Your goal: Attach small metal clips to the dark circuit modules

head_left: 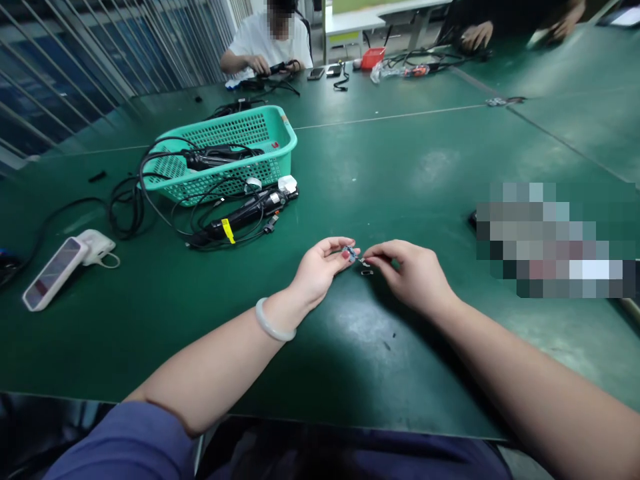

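Between the thumb and fingers of my left hand (320, 267) is a small blue and silver part (351, 253), too small to make out in detail; it looks like a little circuit board. My right hand (407, 270) is closed in a pinch on a tiny pale piece (365, 262) right beside that part. Whether the two pieces touch, I cannot tell. Just below the fingertips, a small dark rectangular piece with a light edge (367, 272) lies on the green table (320, 373).
Left of centre stands a green plastic basket (225, 180) with black cabled devices. A black corded device with a yellow tag (245, 213) lies before it. A phone (55, 273) lies at far left. Across the table, a person in white (295, 40) handles a black device.
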Demonstrator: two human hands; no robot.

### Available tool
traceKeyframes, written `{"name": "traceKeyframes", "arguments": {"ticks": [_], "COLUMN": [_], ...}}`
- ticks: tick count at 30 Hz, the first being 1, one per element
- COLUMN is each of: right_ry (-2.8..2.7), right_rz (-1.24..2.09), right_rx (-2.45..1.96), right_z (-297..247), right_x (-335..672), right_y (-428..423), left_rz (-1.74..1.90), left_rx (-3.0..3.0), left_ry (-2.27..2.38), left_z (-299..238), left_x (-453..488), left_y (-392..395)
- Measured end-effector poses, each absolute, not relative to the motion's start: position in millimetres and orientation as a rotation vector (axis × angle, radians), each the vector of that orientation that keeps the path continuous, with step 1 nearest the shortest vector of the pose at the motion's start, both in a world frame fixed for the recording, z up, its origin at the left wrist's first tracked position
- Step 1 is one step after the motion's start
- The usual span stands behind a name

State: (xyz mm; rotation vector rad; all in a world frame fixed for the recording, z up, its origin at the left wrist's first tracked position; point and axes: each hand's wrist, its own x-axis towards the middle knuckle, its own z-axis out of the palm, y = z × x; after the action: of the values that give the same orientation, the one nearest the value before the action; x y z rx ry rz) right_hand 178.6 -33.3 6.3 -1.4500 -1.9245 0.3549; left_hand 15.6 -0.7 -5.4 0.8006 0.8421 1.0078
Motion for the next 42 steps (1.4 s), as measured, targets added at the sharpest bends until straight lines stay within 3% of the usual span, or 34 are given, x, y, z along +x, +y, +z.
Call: {"name": "traceKeyframes", "arguments": {"ticks": [42], "right_ry": [-1.786], "right_rz": [0.401], "right_rx": [-1.447], "right_z": [11], "right_x": [174], "right_y": [-38], "left_rz": [0.962], "left_rx": [0.952], "left_ry": [0.811], "left_z": [-4], "left_x": [17], "left_y": [-9]}}
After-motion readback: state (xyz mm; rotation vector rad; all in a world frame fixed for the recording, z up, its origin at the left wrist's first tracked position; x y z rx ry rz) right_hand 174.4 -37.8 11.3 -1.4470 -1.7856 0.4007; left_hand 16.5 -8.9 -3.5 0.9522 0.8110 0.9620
